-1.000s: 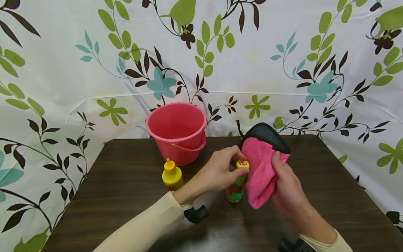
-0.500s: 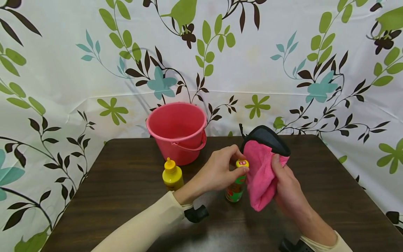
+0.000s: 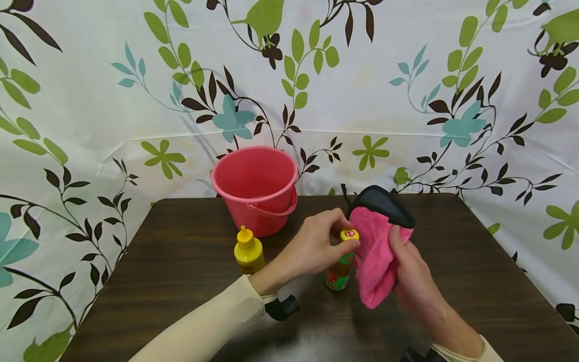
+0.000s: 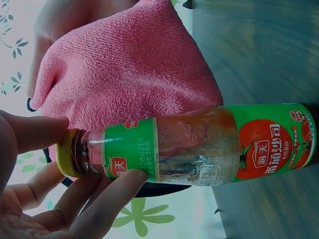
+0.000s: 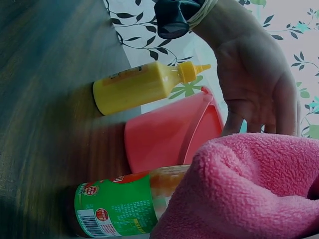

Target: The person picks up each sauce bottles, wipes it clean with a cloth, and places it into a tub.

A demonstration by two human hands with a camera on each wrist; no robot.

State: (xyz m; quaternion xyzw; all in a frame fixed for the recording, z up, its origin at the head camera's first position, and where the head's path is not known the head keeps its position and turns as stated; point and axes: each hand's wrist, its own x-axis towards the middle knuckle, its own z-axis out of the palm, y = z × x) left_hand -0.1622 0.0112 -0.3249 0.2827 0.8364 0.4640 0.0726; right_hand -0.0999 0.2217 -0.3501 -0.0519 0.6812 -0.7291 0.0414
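My left hand [image 3: 318,243] pinches the yellow-capped top of a glass ketchup bottle [image 3: 338,275] between thumb and fingers. In the left wrist view, the green label and tomato picture on the bottle [image 4: 261,144] show clearly, and reddish residue lines the glass. My right hand [image 3: 418,281] grips a pink terry cloth [image 3: 373,256] with a dark padded section [image 3: 384,203] at its top and a short black loop. The cloth is up against the bottle's right side. Its folds hide most of my right fingers, and part of the bottle in the right wrist view.
A yellow squeeze bottle [image 3: 249,251] with a pointed nozzle stands left of my left forearm, which overlaps its base. Behind it, a pink bucket [image 3: 258,221] sits near the far edge of the dark wooden table [image 3: 181,251]. A leaf-patterned curtain [image 3: 362,90] hangs beyond.
My right hand has drawn the pink cloth slightly down and toward me along the bottle. The left hand and the ketchup bottle have stayed almost in place.
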